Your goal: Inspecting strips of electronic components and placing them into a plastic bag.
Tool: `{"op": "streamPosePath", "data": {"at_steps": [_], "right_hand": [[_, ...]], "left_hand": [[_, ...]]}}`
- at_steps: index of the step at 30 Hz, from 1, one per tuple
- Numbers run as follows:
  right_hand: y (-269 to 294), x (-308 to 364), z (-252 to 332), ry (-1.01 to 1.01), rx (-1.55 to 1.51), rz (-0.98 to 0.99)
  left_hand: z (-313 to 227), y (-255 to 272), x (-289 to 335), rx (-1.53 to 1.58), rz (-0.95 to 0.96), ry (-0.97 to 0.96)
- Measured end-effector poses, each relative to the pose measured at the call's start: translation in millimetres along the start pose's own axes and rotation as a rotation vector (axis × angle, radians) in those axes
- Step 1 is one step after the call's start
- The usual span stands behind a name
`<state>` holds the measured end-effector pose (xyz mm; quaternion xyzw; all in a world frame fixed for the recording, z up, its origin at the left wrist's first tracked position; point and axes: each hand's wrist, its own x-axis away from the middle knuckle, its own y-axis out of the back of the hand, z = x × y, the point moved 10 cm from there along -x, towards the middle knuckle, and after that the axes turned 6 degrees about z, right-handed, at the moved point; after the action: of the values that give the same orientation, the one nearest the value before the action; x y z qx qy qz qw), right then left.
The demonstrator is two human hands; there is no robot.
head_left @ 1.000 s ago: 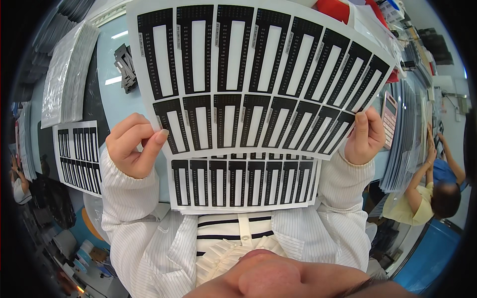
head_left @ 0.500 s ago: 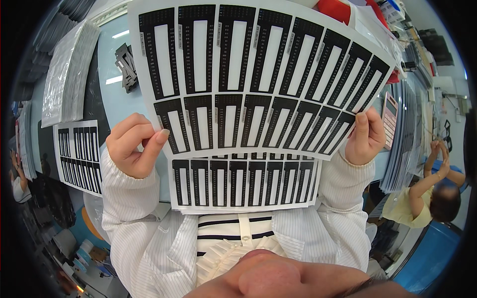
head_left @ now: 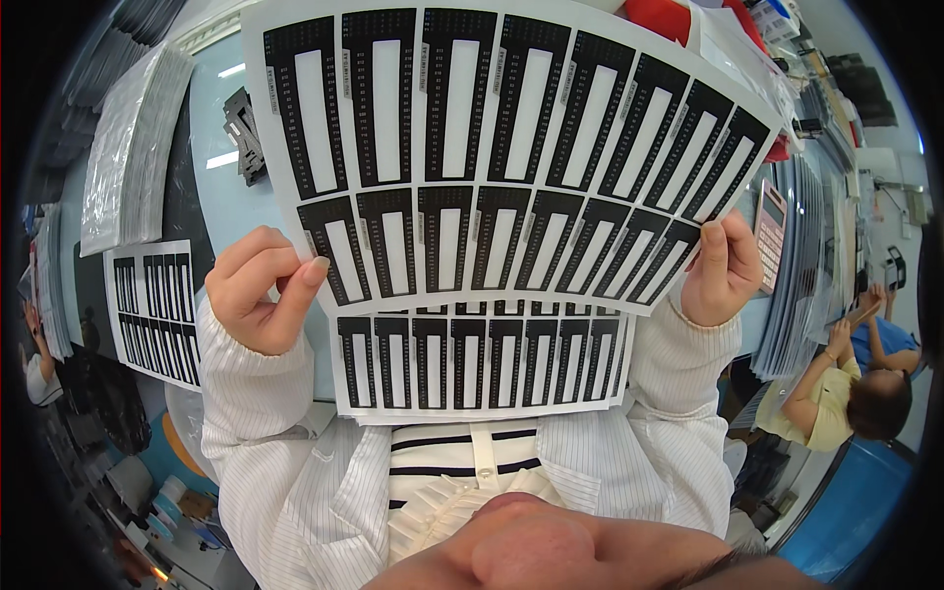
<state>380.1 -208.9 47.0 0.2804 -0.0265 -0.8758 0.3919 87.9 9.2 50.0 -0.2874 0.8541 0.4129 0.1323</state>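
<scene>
I held a large white paper sheet printed with rows of black rectangular frames (head_left: 492, 147) up in front of me, and it filled most of the upper middle of the frame. My left hand (head_left: 261, 290) sat at the centre left, its fingers (head_left: 295, 295) curled and pinched shut on the sheet's lower left edge. My right hand (head_left: 723, 270) sat at the centre right, its fingers closed around the sheet's lower right edge with the thumb lying on the printed face. Just below that sheet, in the middle of the frame, a second white sheet with one row of smaller black frames (head_left: 482, 359) showed, its top tucked behind the first; I could not tell which hand carried it. My white pinstriped sleeves (head_left: 265, 393) ran down from both hands toward the lower edge.

Beneath the sheets lay the pale blue surface (head_left: 221, 128), visible at the upper left. On it, at the far left, sat another white sheet of black frames (head_left: 152, 310), well apart from my left hand. Above that, in the upper left, a stack of clear plastic-wrapped sheets (head_left: 133, 157) lay beside a small pile of black cut-out frames (head_left: 244, 133). At the right, just beside my right hand, a pink calculator (head_left: 769, 231) rested next to a stack of grey sheets (head_left: 806, 265). In the lower right a seated person in a yellow top (head_left: 826, 403) was bent over.
</scene>
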Motion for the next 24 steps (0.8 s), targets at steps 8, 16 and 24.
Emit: {"op": "streamPosePath", "data": {"at_steps": [8, 16, 24], "right_hand": [[-0.2, 3.0, -2.1, -0.019, -0.016, 0.029], [0.8, 0.1, 2.3, -0.019, 0.015, -0.014], [4.1, 1.8, -2.8, -0.033, 0.001, -0.020]], "left_hand": [[-1.6, 1.2, -0.2, -0.005, -0.005, 0.000], [-2.3, 2.6, 0.3, -0.037, -0.025, 0.002], [-0.1, 1.5, 0.5, -0.022, -0.026, 0.030]]}}
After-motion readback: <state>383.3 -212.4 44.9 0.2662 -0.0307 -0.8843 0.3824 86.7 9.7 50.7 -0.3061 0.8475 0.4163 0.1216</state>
